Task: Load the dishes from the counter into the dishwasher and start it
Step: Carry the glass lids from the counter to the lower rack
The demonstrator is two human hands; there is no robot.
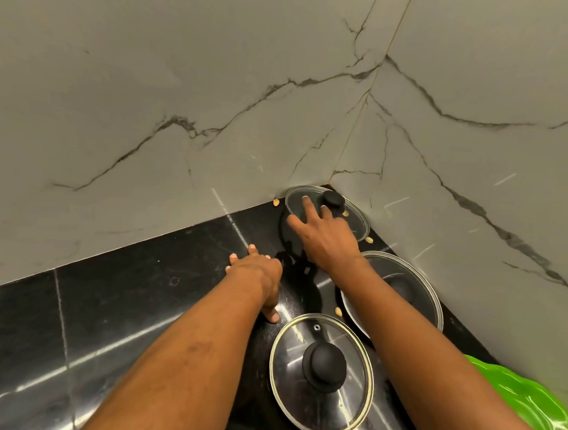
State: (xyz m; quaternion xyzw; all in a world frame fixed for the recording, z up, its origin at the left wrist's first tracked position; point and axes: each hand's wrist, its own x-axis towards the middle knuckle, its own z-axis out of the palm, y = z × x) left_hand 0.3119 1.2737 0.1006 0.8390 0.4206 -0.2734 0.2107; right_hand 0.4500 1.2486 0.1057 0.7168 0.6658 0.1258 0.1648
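The person's right hand [328, 237] lies with straight, spread fingers on the round glass lid with a black knob [357, 221]. That lid is tucked into the corner of the glossy black stone counter [120, 321], against the grey veined marble wall [217, 94]. The hand grasps nothing yet. The left hand [259, 273] presses flat on the counter, fingers released. To lift well, the fingers should probably close round the knob, not the slick glass. The lid should then rise clear of the steel-rimmed dark pan [404, 288] and the 2nd glass lid [351, 347] nearby. No dishwasher is in view.
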